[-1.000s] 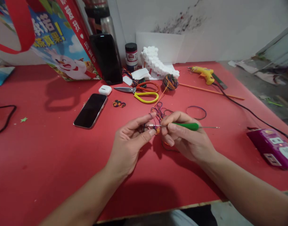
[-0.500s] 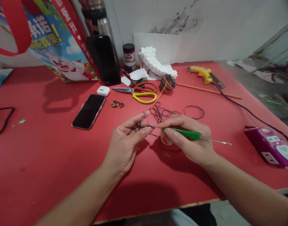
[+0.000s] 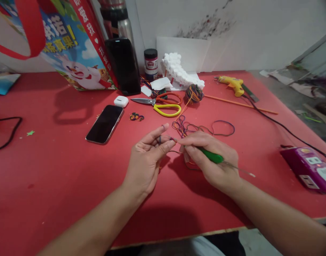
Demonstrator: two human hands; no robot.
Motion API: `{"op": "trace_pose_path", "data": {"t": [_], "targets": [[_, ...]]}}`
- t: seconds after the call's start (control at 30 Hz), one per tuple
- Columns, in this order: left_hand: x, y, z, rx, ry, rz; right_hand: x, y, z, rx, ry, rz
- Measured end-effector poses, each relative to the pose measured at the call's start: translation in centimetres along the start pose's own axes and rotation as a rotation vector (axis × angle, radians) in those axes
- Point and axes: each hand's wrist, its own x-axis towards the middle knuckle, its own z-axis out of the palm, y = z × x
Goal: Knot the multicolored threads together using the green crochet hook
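Note:
My right hand (image 3: pixel 212 156) grips a crochet hook by its green handle (image 3: pixel 212 155); its metal rear end sticks out past the palm to the right. Between thumb and fingers of my left hand (image 3: pixel 150 153) a small piece of crocheted yarn (image 3: pixel 172 139) is pinched, mostly hidden by the fingertips. Dark yarn loops round the left fingers, and the index finger is raised. The hook's working tip meets the yarn piece, too small to make out clearly. Loose multicoloured yarn (image 3: pixel 182 126) lies tangled behind the hands and leads to a yarn ball (image 3: pixel 194 94).
Red-and-yellow scissors (image 3: pixel 166 109), a flat phone (image 3: pixel 105 124), a white earbud case (image 3: pixel 121 101) and a small crocheted piece (image 3: pixel 136 116) lie beyond my hands. A yellow glue gun (image 3: pixel 232 85) and purple power socket (image 3: pixel 309 169) are at right. A gift bag (image 3: pixel 85 71) stands back left.
The hook has turned, its rear end swinging down and left, and my right fingertips have come closer to the left ones. The whole view has shifted slightly.

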Motion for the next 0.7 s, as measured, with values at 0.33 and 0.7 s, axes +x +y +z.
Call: {"op": "trace_pose_path", "data": {"t": [0.33,0.7], "targets": [[-0.48,-0.67,-0.07,-0.07,0.013,-0.104,-0.66,0.72,0.93,-0.316,-0.038,-0.283],[-0.46,-0.79,-0.03,0.064,0.068,0.088,-0.02,0.7,0.71,-0.292,-0.031,-0.369]]}}
